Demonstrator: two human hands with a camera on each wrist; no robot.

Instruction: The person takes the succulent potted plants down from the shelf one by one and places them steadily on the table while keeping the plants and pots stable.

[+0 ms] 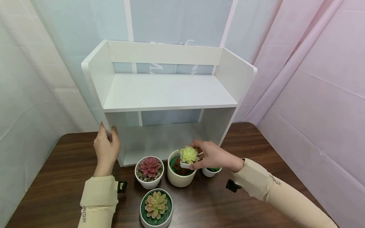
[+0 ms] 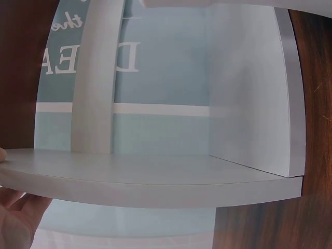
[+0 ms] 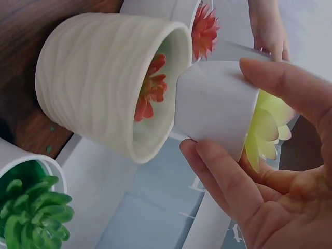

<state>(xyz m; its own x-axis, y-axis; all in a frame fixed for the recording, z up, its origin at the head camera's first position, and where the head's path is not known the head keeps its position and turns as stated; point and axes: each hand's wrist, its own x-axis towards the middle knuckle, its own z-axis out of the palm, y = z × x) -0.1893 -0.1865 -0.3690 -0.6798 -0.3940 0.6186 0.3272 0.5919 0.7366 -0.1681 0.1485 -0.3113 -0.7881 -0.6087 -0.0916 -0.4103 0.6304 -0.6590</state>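
My right hand [image 1: 212, 155] holds a small white potted succulent [image 1: 189, 155] with yellow-green leaves. Thumb and fingers grip the sides of its angular pot [image 3: 215, 104] in the right wrist view. It is held above the rim of a ribbed cream pot [image 1: 180, 181] with a red succulent [image 3: 152, 88] inside. On the left, my left hand [image 1: 106, 148] grips the side panel of a white two-tier shelf [image 1: 168, 91], thumb on one face and fingers on the other. That panel [image 2: 155, 194] spans the left wrist view, with only part of the hand visible at its edge.
A pink-red succulent in a white pot [image 1: 149, 182] stands left of the cream pot. Nearer me is a green-and-pink succulent in a wide white pot [image 1: 156, 224]. A small green succulent [image 3: 39, 215] is partly under my right hand. Everything stands on a dark wooden table [image 1: 228, 205].
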